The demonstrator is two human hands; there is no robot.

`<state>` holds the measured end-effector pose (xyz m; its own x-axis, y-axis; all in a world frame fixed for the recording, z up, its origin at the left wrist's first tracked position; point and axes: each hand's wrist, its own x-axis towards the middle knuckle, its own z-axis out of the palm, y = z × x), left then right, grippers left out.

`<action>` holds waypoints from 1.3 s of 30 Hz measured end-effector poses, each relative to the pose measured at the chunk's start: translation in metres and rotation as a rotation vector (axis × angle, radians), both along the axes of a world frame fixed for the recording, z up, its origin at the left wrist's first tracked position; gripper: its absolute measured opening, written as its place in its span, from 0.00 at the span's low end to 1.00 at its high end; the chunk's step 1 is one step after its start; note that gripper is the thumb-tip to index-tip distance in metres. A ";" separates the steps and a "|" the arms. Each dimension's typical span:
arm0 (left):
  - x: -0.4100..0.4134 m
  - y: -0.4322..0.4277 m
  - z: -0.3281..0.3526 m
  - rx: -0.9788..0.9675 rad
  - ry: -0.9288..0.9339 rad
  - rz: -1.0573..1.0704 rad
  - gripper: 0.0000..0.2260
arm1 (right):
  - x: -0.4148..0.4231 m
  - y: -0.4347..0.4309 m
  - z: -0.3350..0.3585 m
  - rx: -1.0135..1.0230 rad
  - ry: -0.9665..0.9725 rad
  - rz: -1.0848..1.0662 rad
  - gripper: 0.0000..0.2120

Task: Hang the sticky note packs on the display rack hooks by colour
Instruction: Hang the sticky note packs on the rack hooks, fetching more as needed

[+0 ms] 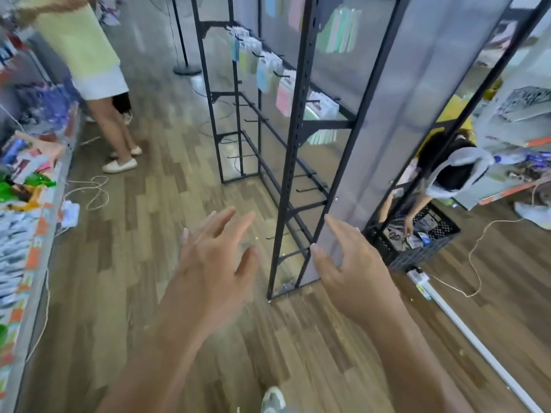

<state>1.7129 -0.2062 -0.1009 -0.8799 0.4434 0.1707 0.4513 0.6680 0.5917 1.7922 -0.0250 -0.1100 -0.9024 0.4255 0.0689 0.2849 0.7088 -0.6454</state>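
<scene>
A tall black display rack (293,138) with grey panels stands ahead of me, seen from its end. Sticky note packs (264,74) in blue, green and pink hang on its upper hooks; the lower hooks (310,189) are bare. My left hand (214,254) is stretched out over the floor with spread fingers, holding nothing. My right hand (348,260) has straight fingers against the lower edge of the rack's grey end panel (396,114). A black crate (417,236) with packets sits on the floor to the right of the rack.
Another person (89,70) stands at the back left by a shelf of goods (26,180). A person crouches at the crate. Loose cords (95,192) and a white rail (465,329) lie on the wooden floor. A stand base (187,70) sits behind the rack.
</scene>
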 end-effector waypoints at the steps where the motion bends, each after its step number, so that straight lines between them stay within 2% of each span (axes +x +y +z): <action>1: -0.021 0.002 0.003 0.026 0.009 0.010 0.21 | -0.024 0.001 0.004 0.001 0.003 0.019 0.26; 6: -0.125 0.008 0.006 0.125 -0.015 0.053 0.21 | -0.130 0.000 0.010 0.002 -0.010 0.110 0.27; 12: -0.269 0.005 -0.006 0.138 -0.023 0.005 0.25 | -0.265 -0.006 0.002 0.034 -0.018 0.067 0.27; 19: -0.435 0.002 0.011 0.138 0.044 -0.130 0.26 | -0.408 -0.006 0.031 0.049 0.130 -0.186 0.27; 23: -0.507 0.021 0.021 0.145 0.041 -0.214 0.20 | -0.459 0.009 0.043 0.068 0.178 -0.319 0.26; 29: -0.591 0.078 0.025 0.186 0.040 -0.381 0.22 | -0.524 0.046 0.046 0.065 0.301 -0.500 0.25; 36: -0.680 0.173 0.049 0.210 0.136 -0.535 0.23 | -0.604 0.114 0.056 0.198 0.531 -0.716 0.21; 39: -0.709 0.212 0.063 0.263 0.166 -0.593 0.24 | -0.630 0.137 0.064 0.354 0.628 -0.804 0.21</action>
